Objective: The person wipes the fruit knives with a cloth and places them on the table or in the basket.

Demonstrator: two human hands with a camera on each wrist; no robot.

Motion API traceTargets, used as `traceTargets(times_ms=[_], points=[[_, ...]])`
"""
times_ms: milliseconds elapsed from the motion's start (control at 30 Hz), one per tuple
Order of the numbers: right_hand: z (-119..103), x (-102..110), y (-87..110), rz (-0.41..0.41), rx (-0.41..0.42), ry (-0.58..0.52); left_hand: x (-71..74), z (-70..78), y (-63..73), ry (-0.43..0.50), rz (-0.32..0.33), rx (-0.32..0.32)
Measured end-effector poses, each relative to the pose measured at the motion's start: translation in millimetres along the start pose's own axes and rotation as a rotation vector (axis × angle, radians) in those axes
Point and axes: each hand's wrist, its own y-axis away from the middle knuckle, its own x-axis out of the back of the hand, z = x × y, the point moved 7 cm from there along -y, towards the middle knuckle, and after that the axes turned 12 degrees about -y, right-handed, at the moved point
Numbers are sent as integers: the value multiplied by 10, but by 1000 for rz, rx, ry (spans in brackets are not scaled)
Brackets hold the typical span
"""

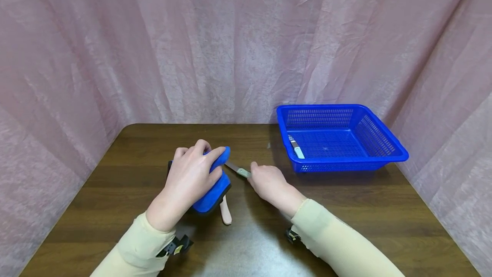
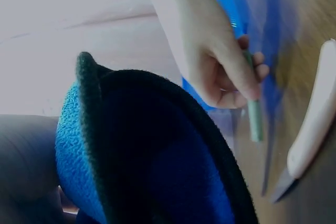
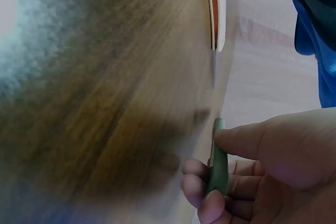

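My left hand (image 1: 192,174) grips a folded blue cloth (image 1: 211,195) with a dark edging, held above the table. In the left wrist view the cloth (image 2: 157,145) curls open and fills the lower middle. My right hand (image 1: 269,182) pinches the green handle (image 3: 219,166) of a knife between thumb and fingers; its blade (image 1: 232,166) points up and left toward the cloth. Under the cloth's near edge lies a second knife with a pale pinkish handle (image 1: 226,212). Part of its blade shows in both wrist views, while the cloth hides it in the head view.
A blue plastic basket (image 1: 347,165) stands at the right back of the brown wooden table (image 1: 127,183). Inside, along its left wall, lies a tool with a light blue handle (image 1: 299,152) and a metal head. Pink curtains (image 1: 230,46) hang behind the table and at the sides.
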Motion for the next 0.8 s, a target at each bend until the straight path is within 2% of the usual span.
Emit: traceTargets(times_ms=[67, 133, 200, 267, 533, 600, 800], points=[[118, -155, -16, -23, -9, -5, 20, 15, -28, 8, 3, 1], [181, -220, -21, -43, -24, -13, 42, 32, -59, 17, 8, 3], [208, -218, -19, -61, -44, -39, 65, 48, -87, 30, 13, 7], [242, -234, -19, -46, -35, -32, 87, 66, -107, 43, 16, 10], [237, -138, 36, -99, -32, -81, 120, 99, -121, 65, 21, 11], [193, -31, 73, -75, -18, -99, 123, 98, -116, 65, 25, 11], [-209, 636, 219, -65, -80, -174, 122, 83, -111, 58, 25, 7]])
